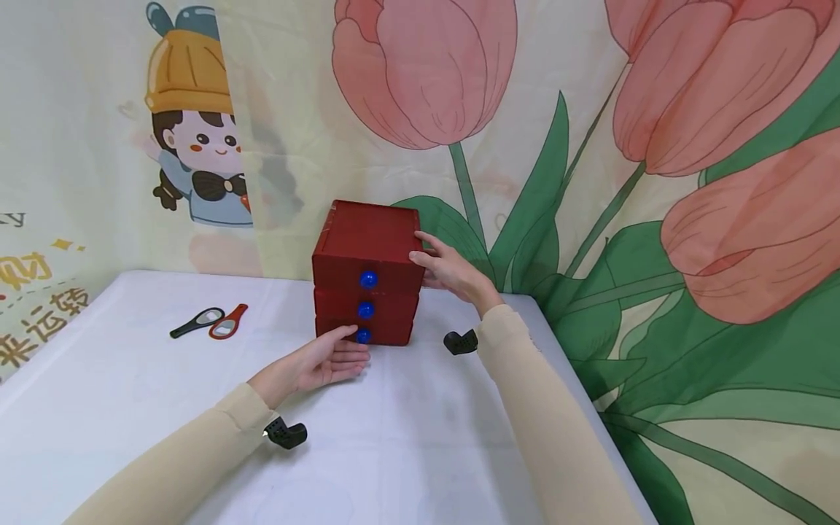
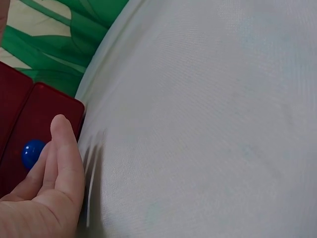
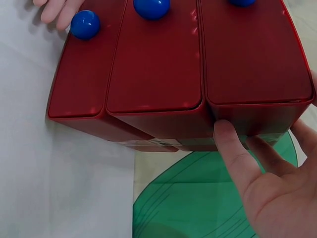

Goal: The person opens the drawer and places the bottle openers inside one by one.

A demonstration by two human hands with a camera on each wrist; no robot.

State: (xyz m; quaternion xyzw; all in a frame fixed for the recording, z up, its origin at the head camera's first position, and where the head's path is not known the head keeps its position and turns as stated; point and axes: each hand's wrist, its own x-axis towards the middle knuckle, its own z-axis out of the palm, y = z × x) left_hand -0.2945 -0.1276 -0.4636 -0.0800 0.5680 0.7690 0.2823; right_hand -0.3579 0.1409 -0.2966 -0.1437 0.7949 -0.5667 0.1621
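Note:
A dark red box of three stacked drawers (image 1: 367,273) stands at the back of the table, each drawer front bearing a round blue knob. My left hand (image 1: 331,359) is at the lowest drawer, its thumb beside the bottom knob (image 1: 364,335) and its fingers stretched out below it. In the left wrist view those fingers look fairly straight, with the knob (image 2: 32,154) just past them. My right hand (image 1: 456,271) touches the box's right side near the top, fingers spread. From the right wrist, one fingertip (image 3: 225,130) rests by the top drawer's side.
Two small magnifying glasses, one black (image 1: 198,321) and one red (image 1: 228,323), lie on the white tablecloth (image 1: 367,452) left of the box. Behind the table hangs a printed cloth with tulips (image 1: 426,65). A black wrist camera (image 1: 286,433) sits on the left sleeve.

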